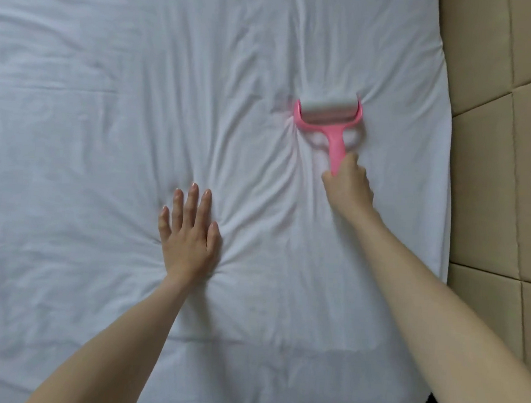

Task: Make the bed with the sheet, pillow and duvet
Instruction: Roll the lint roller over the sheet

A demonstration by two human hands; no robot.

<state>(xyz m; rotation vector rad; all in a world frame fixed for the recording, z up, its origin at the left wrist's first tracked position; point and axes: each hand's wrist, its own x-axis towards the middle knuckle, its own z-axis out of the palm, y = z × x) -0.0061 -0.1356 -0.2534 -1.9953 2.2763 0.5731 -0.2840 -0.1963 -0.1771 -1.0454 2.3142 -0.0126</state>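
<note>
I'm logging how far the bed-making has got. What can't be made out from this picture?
Head view only:
- Pillow and duvet: neither in frame.
- White sheet: left and far edges cut off, so tucking is unknown.
- Pink lint roller: motion-blurred; its handle end is hidden inside the right hand.
- Left hand: its palm covers the fabric beneath.

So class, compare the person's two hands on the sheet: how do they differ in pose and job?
The left hand lies flat with fingers spread, pressing the white sheet; the right hand curls round the pink lint roller handle. The left sits nearer the person, the right reaches farther. Both are bare.
</note>
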